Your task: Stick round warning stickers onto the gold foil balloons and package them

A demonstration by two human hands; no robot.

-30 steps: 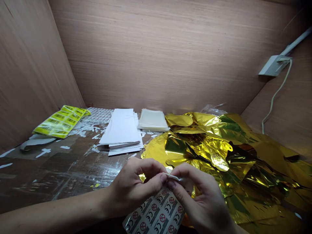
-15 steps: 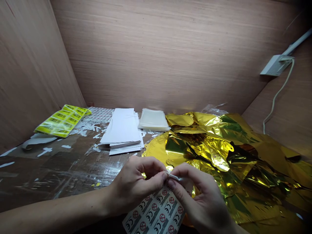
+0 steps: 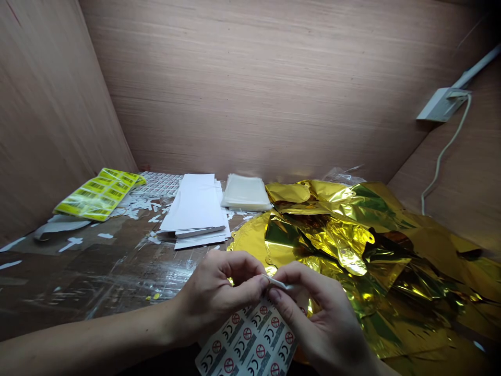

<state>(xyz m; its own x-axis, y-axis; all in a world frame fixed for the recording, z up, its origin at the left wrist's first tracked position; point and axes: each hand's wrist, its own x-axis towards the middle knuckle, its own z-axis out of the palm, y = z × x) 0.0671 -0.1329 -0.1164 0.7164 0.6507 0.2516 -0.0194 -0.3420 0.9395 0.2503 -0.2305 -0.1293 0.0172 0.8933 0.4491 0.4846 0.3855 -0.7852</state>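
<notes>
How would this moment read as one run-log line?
left hand: pinching top of sticker sheet | right hand: pinching there too | beyond: white paper stack, gold foil

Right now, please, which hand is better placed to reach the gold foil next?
Probably the right hand: most gold foil lies on its side, farther from the left hand; both hold the sticker sheet.

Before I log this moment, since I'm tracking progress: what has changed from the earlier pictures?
Nothing clearly moved, and nothing was taken hold of or let go. The left hand and right hand still pinch the white piece above the printed sheet; the gold foil and paper stack lie as before.
</notes>
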